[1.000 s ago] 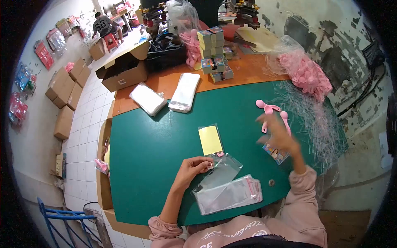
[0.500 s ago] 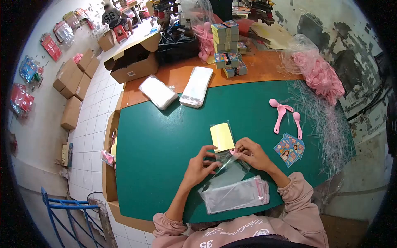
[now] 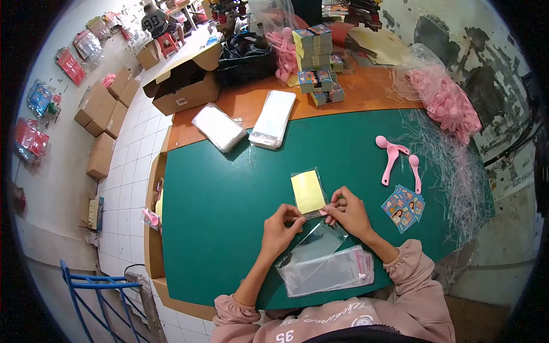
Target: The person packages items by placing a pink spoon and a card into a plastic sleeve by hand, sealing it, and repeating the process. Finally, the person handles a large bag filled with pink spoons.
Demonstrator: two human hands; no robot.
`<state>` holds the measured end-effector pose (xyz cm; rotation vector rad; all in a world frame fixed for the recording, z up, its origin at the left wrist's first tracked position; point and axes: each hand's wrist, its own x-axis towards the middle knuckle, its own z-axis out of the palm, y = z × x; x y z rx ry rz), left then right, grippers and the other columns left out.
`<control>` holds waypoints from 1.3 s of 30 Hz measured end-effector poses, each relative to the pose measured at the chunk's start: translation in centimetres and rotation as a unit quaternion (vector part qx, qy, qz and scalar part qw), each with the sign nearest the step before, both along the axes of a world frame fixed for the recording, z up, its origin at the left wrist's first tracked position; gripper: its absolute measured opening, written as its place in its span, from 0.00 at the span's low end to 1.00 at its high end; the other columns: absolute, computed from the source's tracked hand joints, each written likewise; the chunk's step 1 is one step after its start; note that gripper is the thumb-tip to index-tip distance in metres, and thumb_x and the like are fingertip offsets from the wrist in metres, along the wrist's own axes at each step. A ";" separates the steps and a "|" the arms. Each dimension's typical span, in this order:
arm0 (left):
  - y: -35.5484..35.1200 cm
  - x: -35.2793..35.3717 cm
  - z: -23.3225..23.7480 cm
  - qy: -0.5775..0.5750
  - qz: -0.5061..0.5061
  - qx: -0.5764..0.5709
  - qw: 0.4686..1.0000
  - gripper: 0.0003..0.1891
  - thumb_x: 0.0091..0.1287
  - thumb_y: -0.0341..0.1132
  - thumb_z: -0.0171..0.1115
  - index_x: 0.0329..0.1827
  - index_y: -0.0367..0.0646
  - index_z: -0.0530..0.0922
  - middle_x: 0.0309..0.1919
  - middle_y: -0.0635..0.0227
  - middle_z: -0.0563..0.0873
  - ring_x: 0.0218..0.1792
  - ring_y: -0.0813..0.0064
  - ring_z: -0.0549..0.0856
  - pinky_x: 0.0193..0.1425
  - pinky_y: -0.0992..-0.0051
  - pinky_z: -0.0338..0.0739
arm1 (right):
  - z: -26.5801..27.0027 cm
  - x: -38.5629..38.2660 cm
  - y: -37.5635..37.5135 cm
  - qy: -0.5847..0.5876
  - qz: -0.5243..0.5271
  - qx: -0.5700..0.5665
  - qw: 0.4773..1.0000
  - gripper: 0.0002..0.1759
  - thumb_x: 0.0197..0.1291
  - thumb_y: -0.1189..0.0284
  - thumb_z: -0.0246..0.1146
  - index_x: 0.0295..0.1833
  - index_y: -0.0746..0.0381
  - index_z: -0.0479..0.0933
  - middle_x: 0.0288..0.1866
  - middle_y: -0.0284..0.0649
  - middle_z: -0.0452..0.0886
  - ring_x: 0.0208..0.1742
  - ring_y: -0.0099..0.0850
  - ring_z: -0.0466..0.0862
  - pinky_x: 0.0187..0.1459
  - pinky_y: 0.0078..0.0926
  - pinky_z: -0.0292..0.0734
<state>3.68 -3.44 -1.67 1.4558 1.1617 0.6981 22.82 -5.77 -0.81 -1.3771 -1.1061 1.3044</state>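
A clear plastic bag with a yellow card (image 3: 308,191) in it lies on the green table mat. My left hand (image 3: 282,227) pinches the bag's lower left edge between thumb and fingertips. At its lower right corner, my right hand (image 3: 349,213) grips the bag, with a small bit of pink showing under the fingertips. Just below my hands, an empty clear bag (image 3: 317,243) lies loosely over a stack of clear bags (image 3: 326,273). Right of my right hand are blue printed cards (image 3: 403,208) and pink spoons (image 3: 390,163).
Two packs of clear bags (image 3: 219,127) (image 3: 273,120) lie towards the back, near card stacks (image 3: 314,57) and an open carton (image 3: 186,91). Plastic strips (image 3: 457,188) and a bag of pink spoons (image 3: 446,106) line the right side. A seated person (image 3: 157,23) is far back left.
My left fingers have closed on the bag's lower edge, where they were apart over the loose bag before. The bag's lower end now lies flatter between my hands.
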 end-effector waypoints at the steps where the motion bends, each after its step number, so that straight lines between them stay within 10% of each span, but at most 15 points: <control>1: 0.0 0.1 0.1 -0.024 0.019 0.003 1.000 0.09 0.60 0.29 0.60 0.41 0.38 0.71 0.33 0.69 0.79 0.34 0.82 0.80 0.30 0.81 0.79 | 0.1 0.0 0.0 -0.008 -0.004 0.003 1.000 0.08 0.55 0.78 0.60 0.36 0.66 0.66 0.26 0.39 0.78 0.24 0.22 0.80 0.24 0.17 0.77; 14: 0.4 -2.0 0.9 -0.048 -0.051 -0.002 0.998 0.20 0.58 0.27 0.61 0.55 0.43 0.72 0.42 0.67 0.81 0.33 0.80 0.80 0.34 0.81 0.74 | 1.0 1.3 0.8 -0.058 0.056 0.016 0.997 0.17 0.55 0.78 0.59 0.52 0.66 0.71 0.29 0.41 0.80 0.28 0.25 0.81 0.29 0.20 0.77; 18: 1.2 -10.0 3.4 0.032 0.101 0.106 0.989 0.24 0.57 0.29 0.62 0.59 0.43 0.71 0.44 0.66 0.80 0.36 0.79 0.79 0.39 0.79 0.74 | 0.4 10.2 4.6 -0.539 -0.043 0.324 0.776 0.18 0.49 0.74 0.61 0.47 0.67 0.72 0.35 0.51 0.78 0.37 0.46 0.78 0.41 0.37 0.75; 20: 2.3 -16.8 3.0 0.055 0.212 0.126 0.968 0.23 0.59 0.29 0.60 0.60 0.41 0.70 0.45 0.64 0.79 0.34 0.81 0.77 0.36 0.82 0.72 | 0.3 13.8 5.1 -0.681 -0.106 0.130 0.713 0.16 0.49 0.70 0.63 0.42 0.66 0.71 0.40 0.49 0.77 0.40 0.44 0.79 0.40 0.37 0.74; 28: 5.5 -33.6 0.1 0.051 0.423 0.070 0.902 0.26 0.62 0.29 0.55 0.64 0.34 0.62 0.50 0.59 0.76 0.39 0.75 0.79 0.43 0.77 0.73 | 0.6 12.0 3.7 -0.678 -0.127 -0.030 0.724 0.28 0.46 0.67 0.67 0.45 0.72 0.63 0.24 0.52 0.79 0.29 0.50 0.80 0.29 0.41 0.74; 29: 5.4 -34.2 -1.0 0.247 0.386 0.146 0.877 0.26 0.62 0.32 0.55 0.63 0.33 0.62 0.52 0.55 0.75 0.44 0.69 0.78 0.48 0.73 0.72 | 0.5 12.1 3.7 -0.679 -0.128 -0.020 0.723 0.28 0.45 0.67 0.67 0.46 0.71 0.63 0.26 0.53 0.79 0.31 0.50 0.81 0.30 0.41 0.75; 30: 5.6 -34.1 -1.6 0.430 0.330 0.217 0.812 0.27 0.63 0.34 0.55 0.63 0.32 0.62 0.54 0.51 0.74 0.50 0.63 0.78 0.53 0.69 0.71 | 0.5 12.2 3.5 -0.680 -0.128 -0.010 0.722 0.28 0.45 0.66 0.68 0.46 0.71 0.64 0.28 0.55 0.80 0.32 0.49 0.82 0.31 0.41 0.76; 33: 3.4 -20.4 3.7 0.284 0.315 0.231 0.876 0.22 0.62 0.37 0.55 0.59 0.40 0.68 0.54 0.52 0.74 0.58 0.59 0.71 0.61 0.66 0.64 | 0.3 12.4 2.8 -0.667 -0.100 0.018 0.738 0.21 0.48 0.67 0.65 0.42 0.69 0.68 0.32 0.53 0.78 0.34 0.48 0.80 0.32 0.40 0.75; 36: 0.3 -8.1 4.5 0.195 0.055 0.297 0.933 0.10 0.57 0.33 0.60 0.40 0.38 0.77 0.43 0.55 0.77 0.47 0.58 0.76 0.51 0.65 0.71 | 1.1 11.5 2.6 -0.603 -0.059 0.085 0.791 0.15 0.51 0.67 0.62 0.39 0.67 0.72 0.34 0.50 0.75 0.35 0.45 0.78 0.33 0.39 0.73; 39: -3.0 0.6 2.8 0.256 -0.071 0.257 0.929 0.21 0.54 0.35 0.65 0.50 0.39 0.71 0.41 0.51 0.74 0.46 0.54 0.76 0.49 0.64 0.72 | 3.9 7.6 2.3 -0.436 -0.017 0.125 0.891 0.12 0.54 0.69 0.59 0.40 0.66 0.73 0.35 0.48 0.72 0.36 0.42 0.75 0.33 0.35 0.73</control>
